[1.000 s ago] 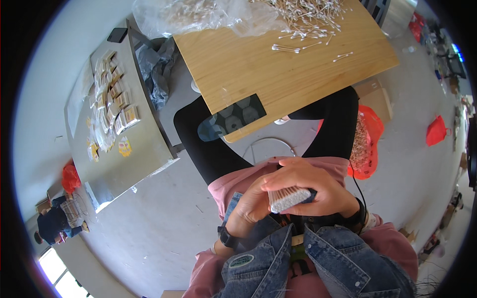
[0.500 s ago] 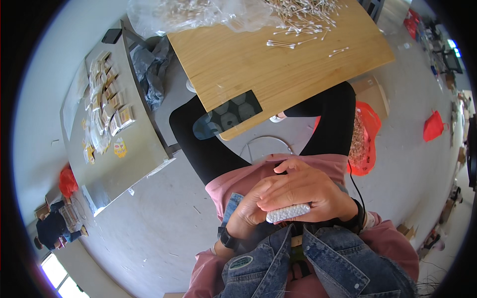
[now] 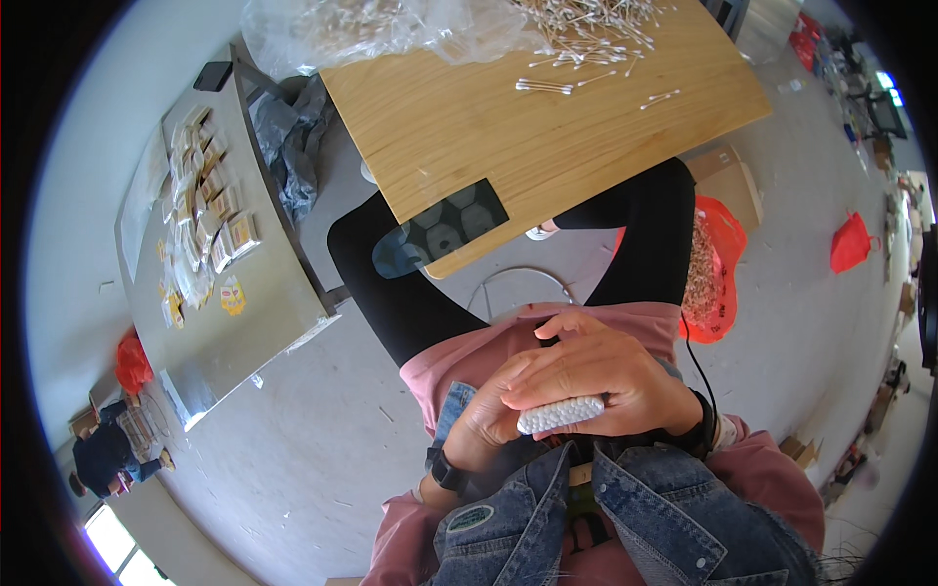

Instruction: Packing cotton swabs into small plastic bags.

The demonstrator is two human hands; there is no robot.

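A tight bundle of cotton swabs [image 3: 562,415] is held in front of my chest, its white tips packed together and facing me. My right hand [image 3: 611,381] closes over the bundle from above, its fingers lying across my other hand. Beneath and beside it, my left hand [image 3: 493,400] cups the bundle's left side; most of its fingers are hidden. Loose cotton swabs [image 3: 591,29] lie heaped at the far side of the wooden table [image 3: 469,127], and a few rest apart from the heap.
A clear plastic bag [image 3: 381,34] of swabs lies on the table's far left; a dark flat panel [image 3: 454,225] is at its near corner. Packets [image 3: 210,186] cover a side table [image 3: 254,322] at left. A red bag [image 3: 718,283] stands beside my right leg. Someone [image 3: 103,454] crouches far left.
The view has shifted slightly, so the table and surroundings sit a little further left. Both hands keep the same grip on the swab bundle.
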